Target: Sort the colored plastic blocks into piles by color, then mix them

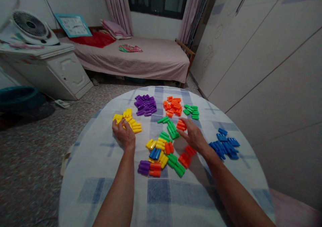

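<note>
My left hand (pixel 123 132) is over the pile of yellow plastic pieces (pixel 134 124), small tubes that look like pen caps. Its fingers are curled down onto some of them, and the fingertips are partly hidden. Between the thumb and fingers of my right hand (pixel 193 135) is a small group of orange pieces (pixel 181 125). Just left of that hand lie green pieces (pixel 172 129). Nearer to me, a mixed arrangement holds yellow pieces (pixel 160 143), blue pieces (pixel 155 154), purple pieces (pixel 144 167), green pieces (pixel 176 165) and red-orange pieces (pixel 186 156).
The round table has a checked cloth (pixel 108 190). Toward its far side are piles of purple pieces (pixel 145 105), orange pieces (pixel 173 106) and green pieces (pixel 191 111). Blue pieces (pixel 224 146) lie at the right. Beyond stand a bed (pixel 156 57), a white cabinet (pixel 66 69) and a wardrobe (pixel 271 69).
</note>
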Demonstrator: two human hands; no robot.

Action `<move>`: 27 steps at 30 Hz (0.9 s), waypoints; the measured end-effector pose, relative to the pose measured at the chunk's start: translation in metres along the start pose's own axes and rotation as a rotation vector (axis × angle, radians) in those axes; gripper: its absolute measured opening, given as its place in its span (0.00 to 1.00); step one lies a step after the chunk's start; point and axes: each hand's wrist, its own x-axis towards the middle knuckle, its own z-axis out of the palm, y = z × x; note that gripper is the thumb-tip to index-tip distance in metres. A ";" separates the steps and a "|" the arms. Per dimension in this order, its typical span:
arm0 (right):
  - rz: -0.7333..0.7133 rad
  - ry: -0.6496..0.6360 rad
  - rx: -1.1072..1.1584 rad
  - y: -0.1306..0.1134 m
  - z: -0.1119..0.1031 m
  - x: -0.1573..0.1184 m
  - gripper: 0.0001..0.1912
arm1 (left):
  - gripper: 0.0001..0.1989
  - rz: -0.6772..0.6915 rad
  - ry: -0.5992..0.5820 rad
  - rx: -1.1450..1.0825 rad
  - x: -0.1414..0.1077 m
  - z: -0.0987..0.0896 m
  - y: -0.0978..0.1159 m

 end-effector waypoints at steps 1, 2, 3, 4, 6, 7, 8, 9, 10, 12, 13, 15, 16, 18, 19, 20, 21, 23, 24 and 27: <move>0.022 0.056 -0.038 0.006 -0.002 0.018 0.23 | 0.15 -0.001 -0.001 -0.001 0.000 0.000 0.000; 0.046 0.079 -0.077 0.012 -0.003 0.036 0.23 | 0.15 -0.004 -0.003 -0.001 0.000 0.000 0.000; 0.078 0.073 -0.117 0.017 -0.003 0.055 0.24 | 0.16 -0.006 -0.006 0.001 0.000 0.000 0.000; 0.115 0.068 -0.150 0.021 -0.002 0.074 0.24 | 0.16 -0.007 -0.012 0.004 0.000 0.000 0.000; 0.167 0.054 -0.219 0.029 0.003 0.106 0.26 | 0.16 -0.004 -0.024 0.007 0.001 -0.001 0.000; 0.192 0.056 -0.258 0.033 0.007 0.119 0.26 | 0.16 -0.002 -0.029 0.008 0.001 -0.001 0.000; 0.211 0.053 -0.298 0.036 0.011 0.130 0.27 | 0.16 -0.001 -0.031 0.008 0.001 0.000 -0.001; 0.222 0.044 -0.334 0.038 0.016 0.137 0.27 | 0.16 0.001 -0.033 0.008 0.001 0.000 -0.001; 0.224 0.025 -0.361 0.042 0.021 0.143 0.27 | 0.16 0.002 -0.034 0.009 0.001 0.000 -0.001; 0.205 -0.045 -0.381 0.048 0.031 0.147 0.26 | 0.16 0.004 -0.034 0.011 0.001 0.000 0.000; 0.193 -0.087 -0.377 0.051 0.036 0.148 0.25 | 0.16 0.006 -0.034 0.011 0.001 -0.001 0.000; 0.179 -0.142 -0.362 0.057 0.044 0.148 0.25 | 0.15 0.008 -0.032 0.013 0.001 -0.001 0.000; 0.171 -0.152 -0.362 0.058 0.046 0.147 0.25 | 0.15 0.010 -0.030 0.014 0.000 -0.001 0.000; 0.152 -0.119 -0.378 0.058 0.047 0.145 0.26 | 0.15 0.015 -0.029 0.016 0.000 -0.001 0.001; 0.142 -0.083 -0.385 0.056 0.045 0.143 0.26 | 0.16 0.018 -0.029 0.018 0.000 -0.001 0.001; 0.132 -0.044 -0.384 0.052 0.043 0.139 0.26 | 0.16 0.020 -0.027 0.019 0.000 -0.001 0.000; 0.123 -0.013 -0.374 0.048 0.041 0.133 0.26 | 0.16 0.021 -0.027 0.020 0.000 -0.001 0.000; 0.108 0.011 -0.341 0.036 0.036 0.113 0.24 | 0.16 0.020 -0.030 0.021 0.000 -0.001 0.000; 0.103 -0.005 -0.326 0.030 0.034 0.101 0.22 | 0.16 0.019 -0.032 0.021 0.000 -0.001 -0.001; 0.148 -0.086 -0.304 0.012 0.034 0.059 0.21 | 0.16 0.013 -0.037 0.020 0.000 0.000 -0.001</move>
